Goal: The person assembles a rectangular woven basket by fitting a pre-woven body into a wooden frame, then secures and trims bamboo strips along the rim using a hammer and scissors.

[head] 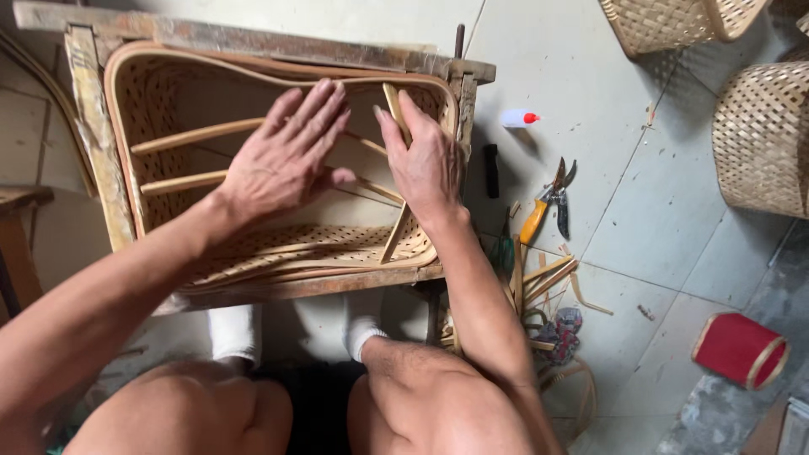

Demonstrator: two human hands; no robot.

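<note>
The scene is lit by soft, even daylight, seemingly from above and slightly left, though the source itself cannot be made out. No harsh glare is seen on the pale tiled floor. Soft shadows are cast to the right of the wooden frame and beneath the pruning shears. The left hand and right hand are rendered sharply. Slight wide-angle stretching is noticed at the edges, where the forearms and knees appear enlarged and mildly softened.
</note>
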